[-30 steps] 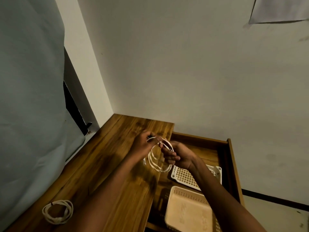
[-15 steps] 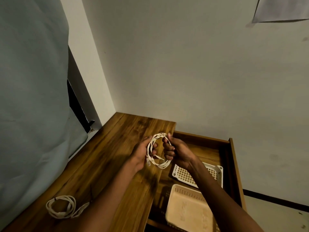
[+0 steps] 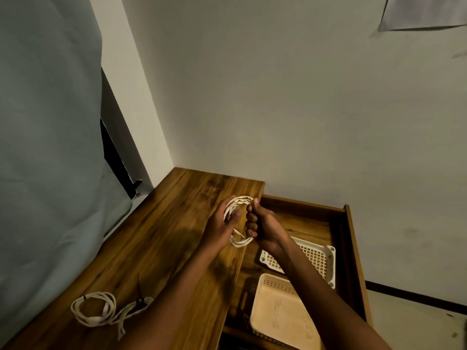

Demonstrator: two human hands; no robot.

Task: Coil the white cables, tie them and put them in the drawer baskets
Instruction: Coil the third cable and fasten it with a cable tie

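**Coil held upright between both hands at the desk edge**

I see the white cable coil (image 3: 238, 218) held up between my two hands, just above the right edge of the brown wooden desk (image 3: 161, 238) and beside the open wooden drawer (image 3: 350, 248). The left hand (image 3: 219, 229) curls its fingers and thumb round the left side of the loop. The right hand (image 3: 262, 227) is fisted round the right side, thumb up against the top of the coil.

Compared with half a second ago, the hands sit closer together, so less of the ring's middle shows, and the left thumb now crosses in front of the strands. The coil stays in the same place over the desk edge.

In the drawer lie a white lattice plastic basket (image 3: 321, 256) and, nearer me, a cream plastic basket (image 3: 280, 309); my right forearm passes over both. A second white cable bundle (image 3: 101, 311), with a dark tie on it, lies on the near left of the desk; more of its loose ends now show than before.
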